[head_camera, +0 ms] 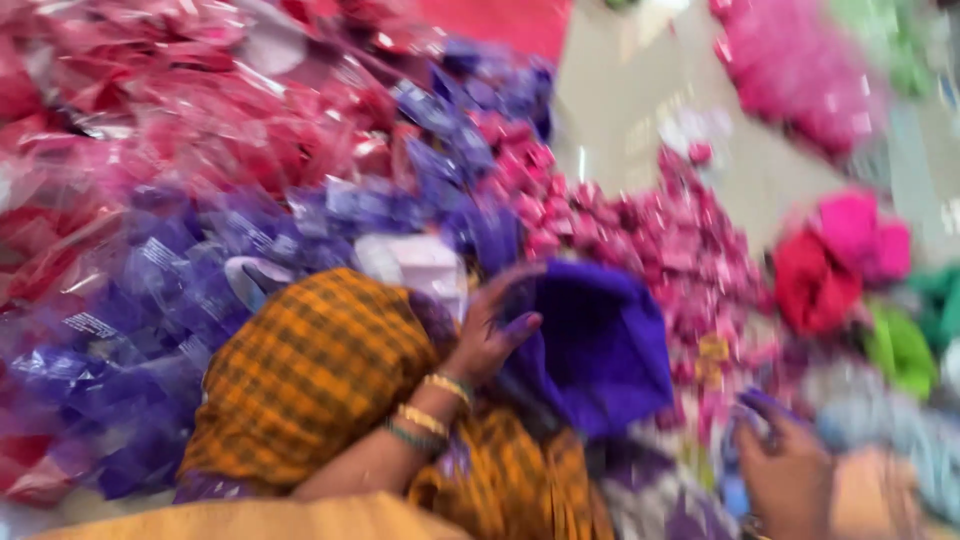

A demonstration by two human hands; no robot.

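The purple cloth bag (600,350) sits in front of my lap, its mouth turned toward my left hand (490,335), whose fingers are spread against the bag's edge, pressing rather than pinching. My right hand (790,470), to the right of and below the bag, is blurred; I cannot tell whether it is closed on anything. Just behind the bag lies a heap of small pink wrapped pieces (650,240); to its left are clear packets of purple items (150,310), with red packets (150,110) beyond. Since I only press the rim, I judge the bag could slump shut or slide, spilling pieces into that heap.
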